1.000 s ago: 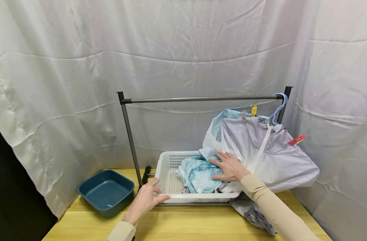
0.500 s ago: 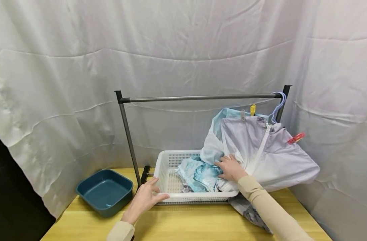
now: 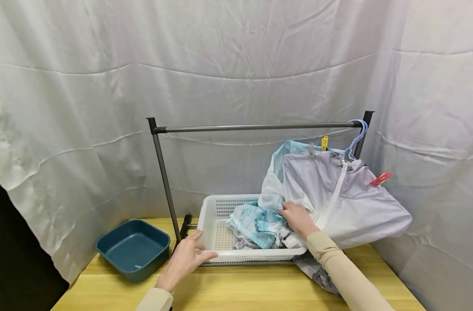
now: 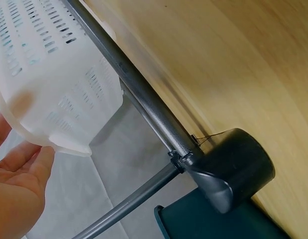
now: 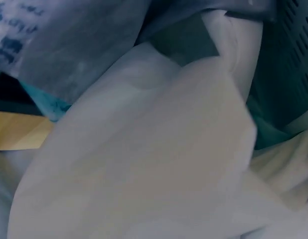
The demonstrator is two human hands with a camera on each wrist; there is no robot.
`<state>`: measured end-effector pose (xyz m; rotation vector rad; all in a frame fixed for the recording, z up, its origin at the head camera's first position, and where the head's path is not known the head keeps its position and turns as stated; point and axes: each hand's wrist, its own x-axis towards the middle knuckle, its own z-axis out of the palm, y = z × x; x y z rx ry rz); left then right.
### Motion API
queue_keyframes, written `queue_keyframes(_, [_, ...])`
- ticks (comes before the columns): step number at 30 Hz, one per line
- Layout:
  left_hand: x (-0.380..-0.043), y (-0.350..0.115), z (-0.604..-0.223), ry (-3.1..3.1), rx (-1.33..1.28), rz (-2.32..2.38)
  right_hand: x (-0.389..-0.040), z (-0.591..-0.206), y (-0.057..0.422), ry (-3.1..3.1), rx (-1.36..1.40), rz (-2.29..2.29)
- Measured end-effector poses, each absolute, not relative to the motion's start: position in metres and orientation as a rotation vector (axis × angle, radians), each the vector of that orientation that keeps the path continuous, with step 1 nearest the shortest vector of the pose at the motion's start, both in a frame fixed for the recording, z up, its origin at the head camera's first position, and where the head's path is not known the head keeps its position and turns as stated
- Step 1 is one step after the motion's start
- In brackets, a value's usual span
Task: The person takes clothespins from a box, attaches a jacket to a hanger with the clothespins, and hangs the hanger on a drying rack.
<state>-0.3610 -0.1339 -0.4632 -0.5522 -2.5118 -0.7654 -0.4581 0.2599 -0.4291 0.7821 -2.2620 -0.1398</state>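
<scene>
My left hand (image 3: 186,259) holds the near left corner of the white plastic basket (image 3: 213,216), thumb on the front rim and fingers at the left side. In the left wrist view, a fingertip shows as a shadow through the basket wall (image 4: 49,99). Crumpled turquoise-and-white cloth (image 3: 256,222) lies in the basket. My right hand (image 3: 297,218) is at the cloth's right side, below a hanging pale lilac jacket (image 3: 318,181). Its fingertips are hidden in the folds, so I cannot tell whether they grip. White fabric (image 5: 159,149) fills most of the right wrist view.
A metal rack (image 3: 260,127) stands around the basket. At its right end a blue hanger (image 3: 357,140) bears the jacket. Yellow (image 3: 324,143), grey (image 3: 311,150) and red (image 3: 381,179) clips are on the clothes. A dark teal basin (image 3: 133,248) sits on the wooden table (image 3: 228,289) at left.
My right hand has gone from lying spread on the turquoise cloth to reaching into folds slightly right of there. The cloth has bunched up, baring more grey fabric. My left hand stays at the basket corner.
</scene>
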Motion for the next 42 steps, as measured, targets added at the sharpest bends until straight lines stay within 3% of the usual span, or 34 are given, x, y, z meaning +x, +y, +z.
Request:
queue_keyframes(7, [-0.360, -0.133, -0.465, -2.504, -0.545, -0.758, -0.463, -0.418, 0.288, -2.036, 0.779, -0.157])
queue_keyframes(13, [-0.360, -0.135, -0.465, -2.480, -0.543, -0.738, -0.462, -0.401, 0.316, -1.924, 0.611, -0.158])
queue_keyframes(20, [-0.361, -0.136, -0.465, -2.457, -0.572, -0.756, -0.451, -0.412, 0.327, -2.176, 0.514, -0.152])
queue_keyframes(33, [-0.358, -0.133, -0.463, -2.484, -0.550, -0.778, -0.440, -0.407, 0.318, -2.423, 0.483, -0.136])
queue_keyframes(42, [-0.359, -0.132, -0.463, -2.499, -0.551, -0.770, -0.434, -0.399, 0.278, -2.374, 0.700, -0.139])
